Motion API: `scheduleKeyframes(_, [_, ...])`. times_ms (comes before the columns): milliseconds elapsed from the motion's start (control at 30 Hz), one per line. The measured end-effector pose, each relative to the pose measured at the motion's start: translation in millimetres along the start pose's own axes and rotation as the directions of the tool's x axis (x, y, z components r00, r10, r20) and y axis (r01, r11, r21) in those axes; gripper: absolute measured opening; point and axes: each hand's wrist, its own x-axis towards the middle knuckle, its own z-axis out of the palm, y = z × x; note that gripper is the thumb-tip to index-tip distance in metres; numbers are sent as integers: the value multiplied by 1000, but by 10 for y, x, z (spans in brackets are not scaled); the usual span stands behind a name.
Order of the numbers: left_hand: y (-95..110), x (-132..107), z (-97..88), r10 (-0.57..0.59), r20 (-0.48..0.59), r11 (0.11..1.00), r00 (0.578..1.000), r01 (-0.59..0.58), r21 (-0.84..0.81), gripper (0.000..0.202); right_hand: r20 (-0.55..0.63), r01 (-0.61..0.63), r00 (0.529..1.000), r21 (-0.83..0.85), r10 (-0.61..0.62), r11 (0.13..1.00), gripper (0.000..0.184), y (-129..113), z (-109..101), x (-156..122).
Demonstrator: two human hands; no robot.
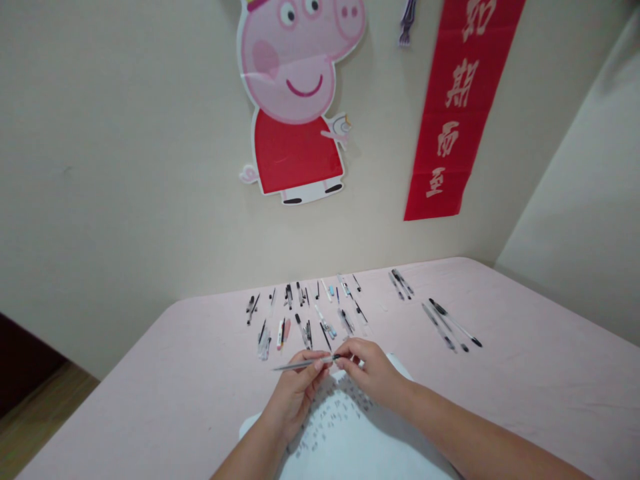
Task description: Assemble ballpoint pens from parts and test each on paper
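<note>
My left hand pinches a slim clear pen barrel, which points out to the left and lies nearly level. At the barrel's right end, my right hand has its thumb and fingertips closed on a small black end piece. Whether that piece is joined to the barrel or slightly apart, I cannot tell. Both hands are just above a white board scattered with many small dark bits. Beyond the hands lie pen parts in loose groups, with black caps, refills and clear barrels among them.
On the pink-covered table, several longer pens lie to the right, with another small group of pens behind them. A pink pig cutout and a red banner hang on the wall at the table's back edge.
</note>
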Motion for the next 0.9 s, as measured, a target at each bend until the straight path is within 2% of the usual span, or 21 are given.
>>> scheduleKeyframes(433, [-22, 11, -20, 12, 0, 1000, 1000, -12, 28, 20, 52, -88, 995, 48, 85, 995, 10, -21, -13, 29])
scheduleKeyframes(733, [-36, -4, -14, 24, -5, 998, 1000, -23, 55, 20, 161, -147, 980, 161, 121, 976, 45, 68, 27, 22])
scheduleKeyframes(800, [-36, 2, -13, 21, -10, 998, 1000, -21, 56, 20, 149, -123, 984, 158, 100, 980, 44, 76, 20, 17])
scheduleKeyframes(900, [-40, 15, -19, 23, -19, 999, 1000, -22, 49, 20, 97, -61, 994, 104, 51, 993, 28, 56, -6, 8])
